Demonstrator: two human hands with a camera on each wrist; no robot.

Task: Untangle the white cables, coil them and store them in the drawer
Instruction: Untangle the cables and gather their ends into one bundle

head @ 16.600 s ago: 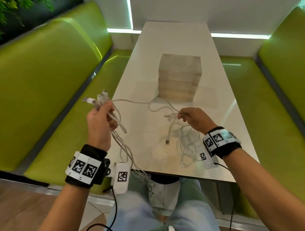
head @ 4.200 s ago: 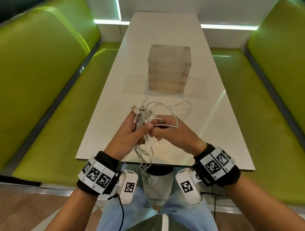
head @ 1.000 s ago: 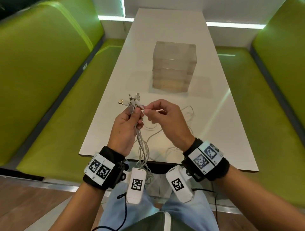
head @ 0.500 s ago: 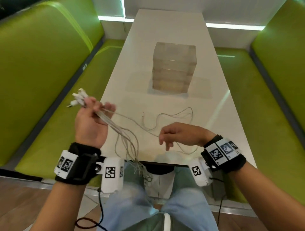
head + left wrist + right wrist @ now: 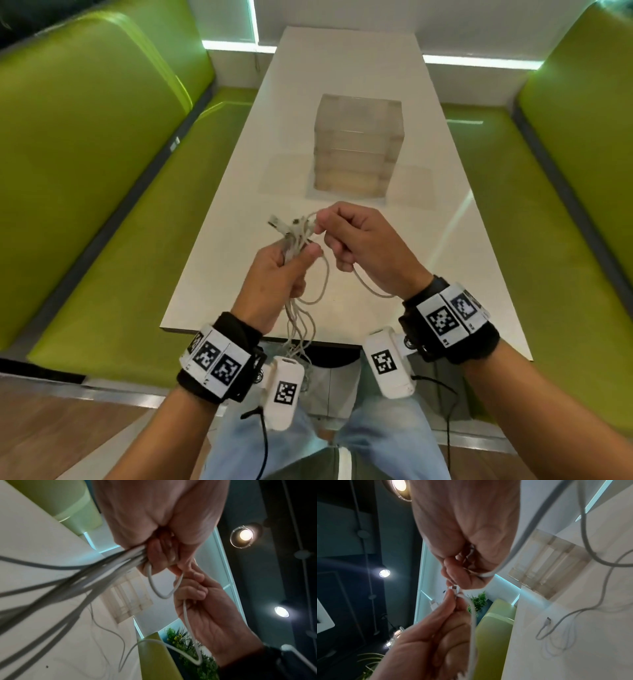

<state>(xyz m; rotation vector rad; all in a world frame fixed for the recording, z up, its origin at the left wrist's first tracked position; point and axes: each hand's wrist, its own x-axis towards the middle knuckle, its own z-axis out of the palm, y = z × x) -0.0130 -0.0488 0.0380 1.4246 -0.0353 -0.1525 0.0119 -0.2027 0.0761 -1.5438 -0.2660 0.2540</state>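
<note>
Over the near table edge [image 5: 260, 337], both hands work the white cables [image 5: 301, 236].

Left hand [image 5: 274, 277] grips the bundle, plugs fanning toward 11 o'clock; right hand [image 5: 363, 246] pinches one strand. Loose ends hang past the edge. The drawer unit [image 5: 358, 150] stands at 12 o'clock, bare tabletop between.

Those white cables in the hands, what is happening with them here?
A person sits at a white table sorting white cables. The left hand grips a bundle of them just below the plugs, loose ends hanging over the table edge. The right hand pinches one cable beside the plugs. The clear drawer box stands behind, shut.
</note>
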